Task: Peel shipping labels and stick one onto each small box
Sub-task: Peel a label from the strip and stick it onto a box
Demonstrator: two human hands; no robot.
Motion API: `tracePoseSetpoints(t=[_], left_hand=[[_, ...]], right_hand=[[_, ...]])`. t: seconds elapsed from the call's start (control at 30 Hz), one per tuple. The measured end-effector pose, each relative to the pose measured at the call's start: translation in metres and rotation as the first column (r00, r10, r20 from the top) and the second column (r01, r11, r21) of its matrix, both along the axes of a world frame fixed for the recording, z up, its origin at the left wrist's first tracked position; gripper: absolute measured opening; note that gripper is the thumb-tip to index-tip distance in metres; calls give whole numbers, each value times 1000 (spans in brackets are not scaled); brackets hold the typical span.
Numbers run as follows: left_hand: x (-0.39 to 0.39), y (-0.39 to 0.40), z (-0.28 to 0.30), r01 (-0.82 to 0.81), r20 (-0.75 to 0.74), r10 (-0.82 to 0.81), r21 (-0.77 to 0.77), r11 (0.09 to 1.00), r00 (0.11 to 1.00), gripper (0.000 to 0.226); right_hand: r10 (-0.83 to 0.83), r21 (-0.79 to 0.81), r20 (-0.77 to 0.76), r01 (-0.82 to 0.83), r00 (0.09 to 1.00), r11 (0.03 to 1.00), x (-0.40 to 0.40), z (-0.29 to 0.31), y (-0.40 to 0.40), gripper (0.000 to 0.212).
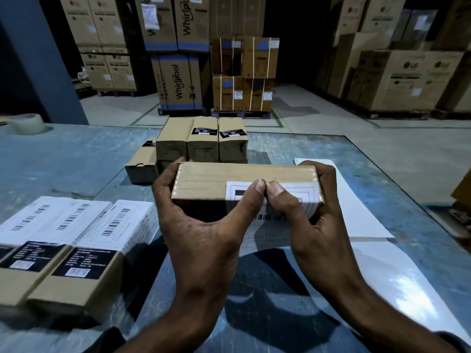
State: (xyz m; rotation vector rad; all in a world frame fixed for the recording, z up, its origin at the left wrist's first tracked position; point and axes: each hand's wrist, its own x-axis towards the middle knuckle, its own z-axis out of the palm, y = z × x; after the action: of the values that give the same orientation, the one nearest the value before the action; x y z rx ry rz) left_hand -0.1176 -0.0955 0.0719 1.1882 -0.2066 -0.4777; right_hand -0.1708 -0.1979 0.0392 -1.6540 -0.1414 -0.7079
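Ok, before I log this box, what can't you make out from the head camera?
- Shipping label text: too small, and both thumbs cover part of it.
- Held box underside: turned away, with the left hand and right hand wrapped around it.
- Label's lower part: whether it is stuck down cannot be told.
- Labelled boxes: cut off by the left edge.

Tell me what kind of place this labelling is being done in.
Most likely a warehouse or shipping depot: tall stacks of appliance cartons stand on pallets across a concrete floor, and small boxes awaiting labels sit on a packing table.
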Motion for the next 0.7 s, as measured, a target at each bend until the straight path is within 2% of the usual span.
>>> tracePoseSetpoints(t=[0.03,0.13,0.2,0.27,0.3,0.33,0.4,0.43,0.53,0.57,0.63,0.67,0.7], left_hand=[[3,0,1,50,40,-50,3,999,998,49],[3,0,8,7,157,-18,71,997,987,78],[5,2,5,-29,203,6,112,993,979,70],[7,-4,1,-193,293,140,157,969,946,45],[4,0,-8,-321,350,273,85,943,896,33],[-1,5,-16,-463,414,430,-22,886,803,21],[-11,16,-30,-618,486,612,-173,767,624,28],[-11,18,-35,-631,485,642,-214,746,595,33],[-17,23,-33,-616,439,656,-252,746,614,46],[-18,25,-35,-618,422,652,-237,750,630,52],[-18,24,-30,-601,443,595,-146,786,671,63],[-16,19,-22,-550,440,510,-43,834,739,54],[-11,12,-10,-397,404,340,63,916,849,30]], right_hand=[[-1,-3,4,1,1000,1000,0,-1,1,45],[-28,12,33,28,999,1000,0,-3,3,40],[-35,29,62,33,997,999,-1,-4,2,29],[-60,3,73,59,996,998,0,-5,0,18],[-74,-15,73,75,995,997,1,-7,-1,16],[-94,-29,68,96,993,995,3,-7,-1,15],[-120,-59,59,123,991,991,5,-7,-2,15],[-131,-62,53,134,990,989,5,-7,-2,19],[-90,38,-8,90,996,995,8,-9,-5,39],[-63,86,-38,66,997,994,8,-10,-6,45],[-34,52,-64,37,997,998,6,-6,-6,49],[-33,17,-52,33,998,999,5,-5,-5,44],[-27,7,-44,28,999,1000,4,-3,-3,38]])
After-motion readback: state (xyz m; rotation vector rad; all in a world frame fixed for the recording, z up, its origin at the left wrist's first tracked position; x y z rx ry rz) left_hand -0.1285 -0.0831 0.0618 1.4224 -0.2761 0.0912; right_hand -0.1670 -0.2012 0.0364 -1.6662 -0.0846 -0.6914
